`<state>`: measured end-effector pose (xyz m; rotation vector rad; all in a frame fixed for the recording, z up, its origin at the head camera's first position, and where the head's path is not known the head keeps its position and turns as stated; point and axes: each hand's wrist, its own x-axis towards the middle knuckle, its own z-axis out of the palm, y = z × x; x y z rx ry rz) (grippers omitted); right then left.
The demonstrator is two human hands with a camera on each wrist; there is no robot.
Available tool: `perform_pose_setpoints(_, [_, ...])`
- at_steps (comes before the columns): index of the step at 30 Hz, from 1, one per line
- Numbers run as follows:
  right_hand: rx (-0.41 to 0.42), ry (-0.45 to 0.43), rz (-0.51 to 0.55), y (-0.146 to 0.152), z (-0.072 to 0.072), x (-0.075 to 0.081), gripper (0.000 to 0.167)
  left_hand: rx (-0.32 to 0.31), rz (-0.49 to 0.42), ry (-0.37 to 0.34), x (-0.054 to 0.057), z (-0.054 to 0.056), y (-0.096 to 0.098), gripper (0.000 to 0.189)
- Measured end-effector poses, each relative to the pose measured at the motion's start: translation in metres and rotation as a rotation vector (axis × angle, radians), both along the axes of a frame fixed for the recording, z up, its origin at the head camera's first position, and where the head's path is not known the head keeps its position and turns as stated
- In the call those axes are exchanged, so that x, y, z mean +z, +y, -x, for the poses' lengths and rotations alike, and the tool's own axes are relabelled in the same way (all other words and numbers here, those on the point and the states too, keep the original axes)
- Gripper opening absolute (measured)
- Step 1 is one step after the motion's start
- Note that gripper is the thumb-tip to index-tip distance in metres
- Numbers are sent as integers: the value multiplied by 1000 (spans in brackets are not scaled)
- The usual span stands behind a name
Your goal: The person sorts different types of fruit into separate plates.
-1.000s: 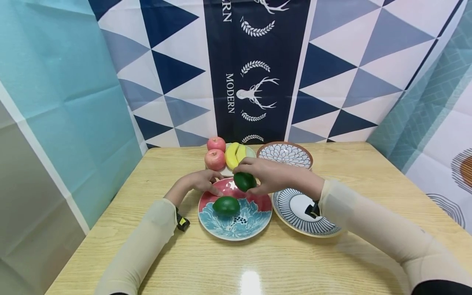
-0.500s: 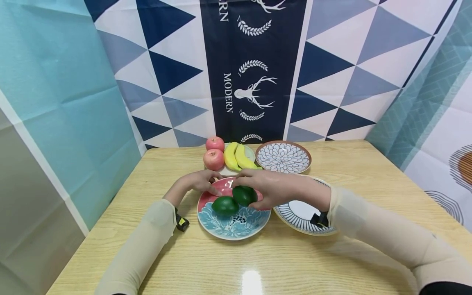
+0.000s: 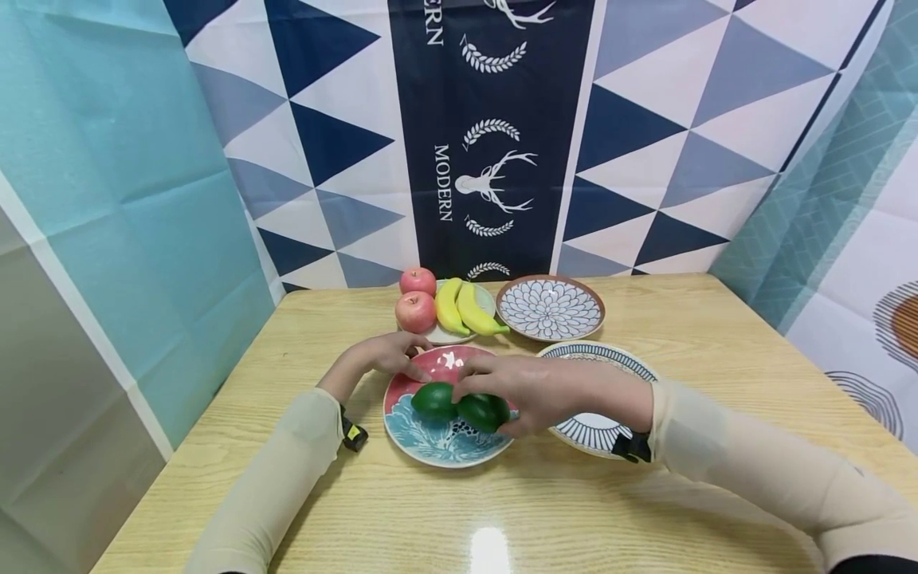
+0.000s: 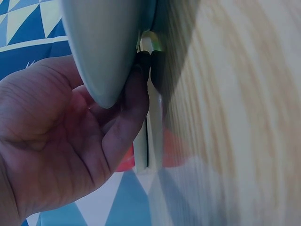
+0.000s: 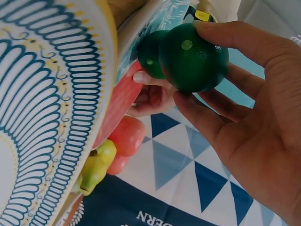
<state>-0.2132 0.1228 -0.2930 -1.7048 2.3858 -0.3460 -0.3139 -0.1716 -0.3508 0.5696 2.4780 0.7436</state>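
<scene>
My left hand (image 3: 387, 354) grips the far left rim of a red and blue flowered plate (image 3: 430, 454). The left wrist view shows that hand close up, fingers curled at the edge of the plate (image 4: 103, 52). A dark green lime (image 3: 433, 400) lies on the plate. With thumb and fingers my right hand (image 3: 534, 392) holds a second lime (image 3: 484, 412), just right of the first. In the right wrist view this held lime (image 5: 195, 59) partly covers the other lime (image 5: 150, 56). Whether the held one touches the plate cannot be told.
Behind the flowered plate stands a pale plate (image 3: 452, 338) with two apples (image 3: 416, 311) and two bananas (image 3: 476, 312). A brown-rimmed bowl (image 3: 551, 307) is at the back right. A blue-striped plate (image 3: 610, 351) lies partly under my right forearm.
My right hand has brought its lime toward me and down, from the plate's far side to beside the lying lime. The left hand stays at the rim.
</scene>
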Motion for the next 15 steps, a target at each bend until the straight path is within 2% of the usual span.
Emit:
perform_pose_setpoints(7, [-18, -8, -47, 1, -1, -4, 69, 8, -5, -7, 0, -1, 0, 49])
perform_pose_setpoints(15, [-36, -64, -109, 2, 0, -10, 72, 2, 1, 13, -1, 0, 0, 50])
